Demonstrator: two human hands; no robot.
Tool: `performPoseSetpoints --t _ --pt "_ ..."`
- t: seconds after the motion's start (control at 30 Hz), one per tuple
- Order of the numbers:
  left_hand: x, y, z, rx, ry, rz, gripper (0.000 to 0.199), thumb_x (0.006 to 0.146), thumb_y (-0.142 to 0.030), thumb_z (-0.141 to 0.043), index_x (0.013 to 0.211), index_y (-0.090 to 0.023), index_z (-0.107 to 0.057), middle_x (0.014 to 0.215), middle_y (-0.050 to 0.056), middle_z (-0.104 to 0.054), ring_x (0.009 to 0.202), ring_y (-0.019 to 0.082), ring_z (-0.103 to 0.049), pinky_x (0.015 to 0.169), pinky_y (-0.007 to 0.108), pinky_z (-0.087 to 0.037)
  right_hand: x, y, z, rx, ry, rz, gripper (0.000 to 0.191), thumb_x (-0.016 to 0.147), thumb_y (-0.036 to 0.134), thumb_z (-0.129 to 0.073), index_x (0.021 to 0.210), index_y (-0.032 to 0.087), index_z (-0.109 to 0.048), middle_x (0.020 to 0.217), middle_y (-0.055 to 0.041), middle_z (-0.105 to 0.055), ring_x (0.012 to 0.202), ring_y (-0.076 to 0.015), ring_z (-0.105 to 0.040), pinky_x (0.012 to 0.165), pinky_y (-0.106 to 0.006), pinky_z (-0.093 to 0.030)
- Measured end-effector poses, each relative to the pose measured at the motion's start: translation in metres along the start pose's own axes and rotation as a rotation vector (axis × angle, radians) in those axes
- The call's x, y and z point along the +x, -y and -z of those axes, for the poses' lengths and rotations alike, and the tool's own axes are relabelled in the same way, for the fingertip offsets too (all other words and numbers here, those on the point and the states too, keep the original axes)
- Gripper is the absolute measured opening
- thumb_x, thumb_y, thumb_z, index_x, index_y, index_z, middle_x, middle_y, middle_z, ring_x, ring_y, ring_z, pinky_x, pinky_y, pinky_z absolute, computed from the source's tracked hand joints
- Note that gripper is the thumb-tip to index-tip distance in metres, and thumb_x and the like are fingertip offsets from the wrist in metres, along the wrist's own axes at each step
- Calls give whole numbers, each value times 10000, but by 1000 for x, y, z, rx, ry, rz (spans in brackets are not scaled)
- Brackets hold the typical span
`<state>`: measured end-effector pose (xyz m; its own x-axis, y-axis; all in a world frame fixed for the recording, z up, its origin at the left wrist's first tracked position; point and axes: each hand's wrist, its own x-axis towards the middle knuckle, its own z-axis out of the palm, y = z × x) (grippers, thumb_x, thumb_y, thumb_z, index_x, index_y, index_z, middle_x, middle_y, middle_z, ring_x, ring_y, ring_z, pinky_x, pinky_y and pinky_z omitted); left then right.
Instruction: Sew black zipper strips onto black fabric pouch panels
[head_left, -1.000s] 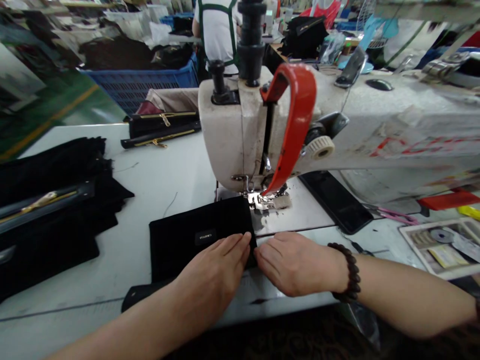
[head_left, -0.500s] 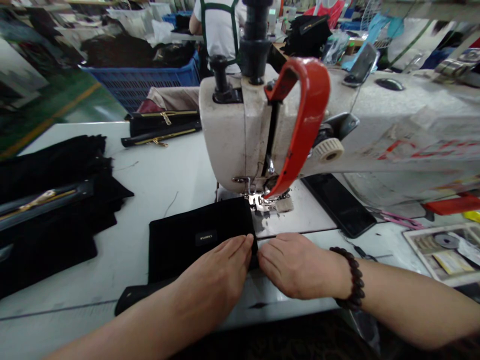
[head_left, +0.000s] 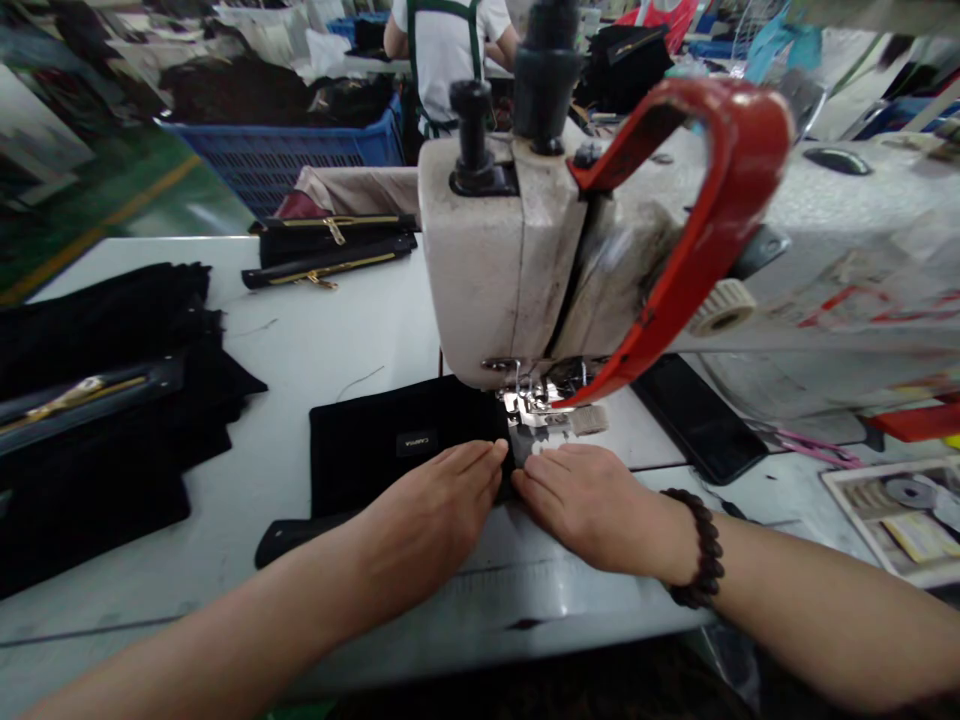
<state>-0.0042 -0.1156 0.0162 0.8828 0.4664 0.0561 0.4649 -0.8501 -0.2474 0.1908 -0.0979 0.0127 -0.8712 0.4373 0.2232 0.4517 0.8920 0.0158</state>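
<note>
A black fabric pouch (head_left: 360, 450) with a small lettered label (head_left: 417, 442) lies on the white table, its right edge under the presser foot (head_left: 525, 405) of a sewing machine (head_left: 480, 270). My left hand (head_left: 442, 520) rests over the pouch's near right part, fingers pressed together on the cloth beside the edge. Close by, my right hand (head_left: 585, 505) is closed at the pouch's near right corner, its fingertips touching the fabric. A dark strip (head_left: 292, 538) sticks out from beneath the pouch at the near left. My left forearm hides part of it.
Black zippered pieces (head_left: 90, 400) are piled at the left, with more zippered pieces (head_left: 330, 255) behind. A red curved lever (head_left: 705, 220) juts from the machine. Right of it lie a phone (head_left: 701, 415), pink-handled scissors (head_left: 817, 447) and a parts tray (head_left: 847, 490). A person (head_left: 446, 60) is beyond.
The pouch and both hands have moved a little away from me, bringing more of its right edge under the presser foot. The machine appears larger and farther right in view.
</note>
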Motion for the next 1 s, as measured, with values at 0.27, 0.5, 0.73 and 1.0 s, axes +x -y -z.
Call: performPoseSetpoints --t 0.27,0.5,0.73,1.0 --pt "0 9 -2 -21 11 -27 366 742 -124 -456 1075 -40 -582 1196 146 -556 1135 206 -489 1006 297 -321 -1 -3 -1 -2 -53 -8 195 865 113 -372 778 124 -546 674 -39 -527 592 -145 -454 532 -288 -297" --pt "2 8 -5 29 14 -26 377 744 -125 -427 1076 -47 -588 1202 135 -555 1140 211 -485 1001 305 -345 -1 -4 -4 -26 -24 -42 201 854 122 -400 709 148 -536 626 -22 -510 555 -143 -437 505 -290 -270" --pt "6 16 -6 48 30 -27 382 748 -104 -434 1092 -17 -574 1202 154 -549 1141 217 -485 1014 308 -338 3 -7 -10 -40 -67 -116 134 820 126 -467 726 136 -562 630 -22 -546 535 -143 -462 462 -286 -226" --pt "9 27 -7 67 43 -23 401 746 -51 -383 1104 -27 -562 1202 139 -553 1129 198 -497 995 292 -360 4 -13 -5 -32 -67 -189 218 863 302 -473 840 126 -599 713 -41 -618 609 -147 -528 505 -270 -311"
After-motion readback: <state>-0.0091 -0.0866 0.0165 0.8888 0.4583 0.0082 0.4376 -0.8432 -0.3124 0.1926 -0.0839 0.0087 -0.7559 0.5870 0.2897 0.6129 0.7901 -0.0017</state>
